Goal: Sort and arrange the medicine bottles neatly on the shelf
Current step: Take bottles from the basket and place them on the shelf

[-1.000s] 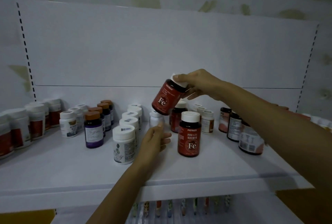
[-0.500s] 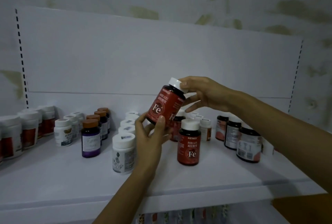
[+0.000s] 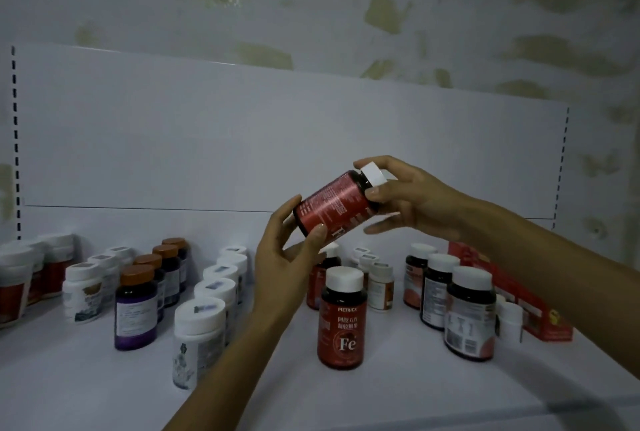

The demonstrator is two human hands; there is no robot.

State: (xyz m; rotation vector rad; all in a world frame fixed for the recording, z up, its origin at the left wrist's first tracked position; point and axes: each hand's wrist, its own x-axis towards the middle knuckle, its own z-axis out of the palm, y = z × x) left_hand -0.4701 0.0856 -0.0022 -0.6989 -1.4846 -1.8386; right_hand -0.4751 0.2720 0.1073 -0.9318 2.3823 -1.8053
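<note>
Head view: the left hand (image 3: 284, 264) is grasping the base of a red bottle (image 3: 332, 205) and the right hand (image 3: 412, 202) is pinching its neck. It is tilting, cap (image 3: 373, 172) toward two o'clock, above the shelf (image 3: 104, 378).

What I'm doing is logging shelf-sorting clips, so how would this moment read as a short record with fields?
held item: held Fe bottle, red with a white cap, tilted, off the shelf
left hand: grips its base end
right hand: holds its cap end
matching item: standing Fe bottle, upright near the front of the shelf
left side: row of white bottles; row of purple bottles with brown caps
right side: dark bottles with white caps; red box
</note>
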